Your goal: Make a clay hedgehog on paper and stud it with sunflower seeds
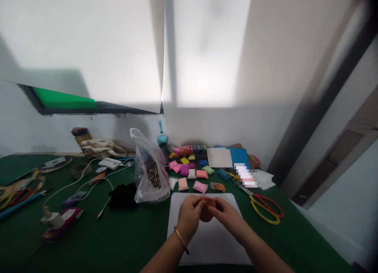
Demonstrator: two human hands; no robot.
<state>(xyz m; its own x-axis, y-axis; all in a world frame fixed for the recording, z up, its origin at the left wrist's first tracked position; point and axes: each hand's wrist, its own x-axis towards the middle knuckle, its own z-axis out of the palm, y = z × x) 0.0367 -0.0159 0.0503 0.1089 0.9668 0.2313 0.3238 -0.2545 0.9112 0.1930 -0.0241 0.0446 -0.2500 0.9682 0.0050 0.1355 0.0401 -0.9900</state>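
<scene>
A flattened round piece of orange-brown modelling clay (208, 210) is held up between my two hands, over a stack of white paper (215, 245). My left hand (190, 212), with a gold bangle at its wrist, grips the clay's left edge, thumb on the near face. From the other side, my right hand (227, 216) pinches the right edge with its thumb across the front. Fingers behind the clay are partly hidden. Just beyond the paper lie a pink packet (200, 186), a peach packet (182, 184) and an opened-looking clear wrapper with orange in it (217, 186).
Several coloured packets (184, 169) lie farther back. Scissors with red and yellow handles (265, 210) rest on the right. To the left stand a clear plastic bag (150, 170) of small metallic pieces, a black cloth (124, 196), white cables (85, 186) and a power strip (65, 225).
</scene>
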